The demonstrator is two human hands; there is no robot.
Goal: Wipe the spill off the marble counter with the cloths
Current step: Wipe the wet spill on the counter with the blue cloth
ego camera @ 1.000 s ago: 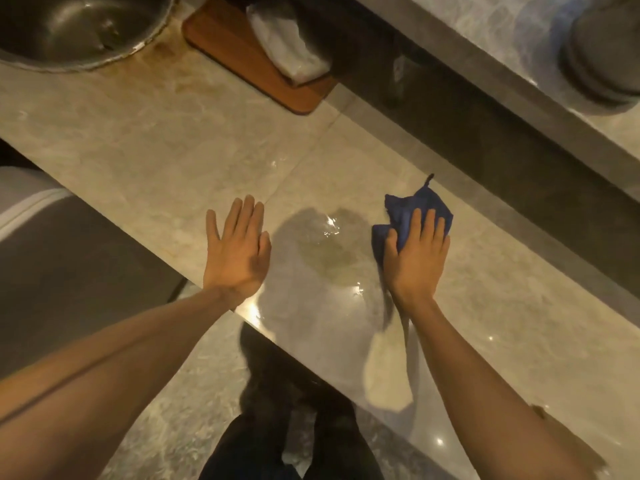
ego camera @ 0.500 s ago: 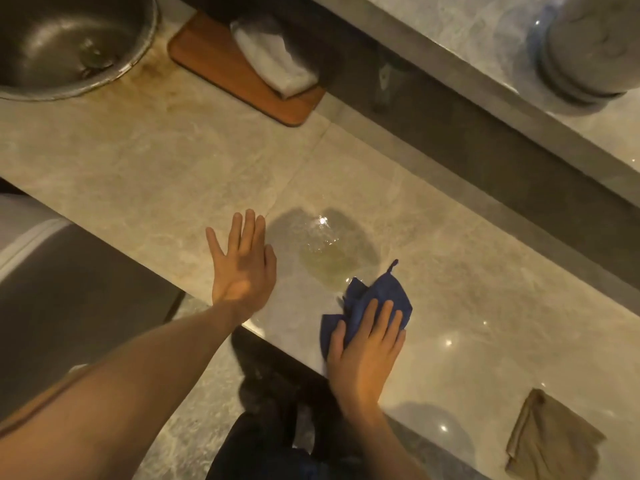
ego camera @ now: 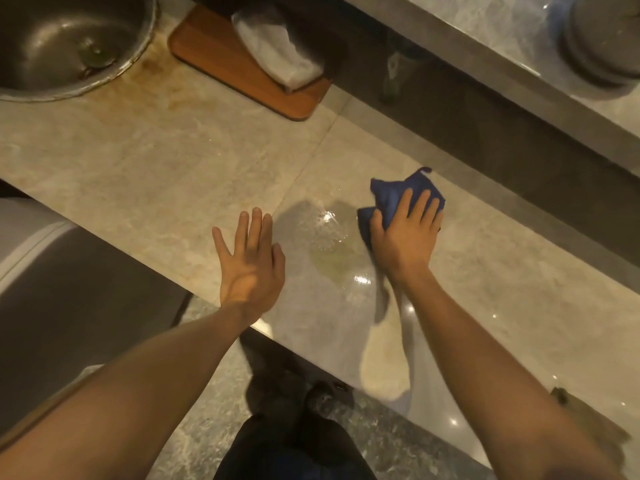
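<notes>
A yellowish wet spill (ego camera: 334, 259) shines on the beige marble counter (ego camera: 166, 168) between my hands. My right hand (ego camera: 403, 237) presses a crumpled blue cloth (ego camera: 398, 195) flat on the counter at the spill's right edge, fingers spread over it. My left hand (ego camera: 251, 261) lies flat on the marble left of the spill, fingers apart, holding nothing. A brown cloth (ego camera: 588, 417) lies on the counter at the lower right, partly hidden behind my right forearm.
A round metal sink (ego camera: 65, 43) is set in the counter at the top left. A wooden board (ego camera: 221, 60) with a white cloth (ego camera: 277, 53) on it sits behind. A raised marble ledge (ego camera: 485, 53) runs along the back. The counter's front edge (ego camera: 311, 355) drops to the floor.
My right hand slid the blue cloth from the spill's far right to the near counter edge, then back up to the right of the spill. My left hand stayed put.
</notes>
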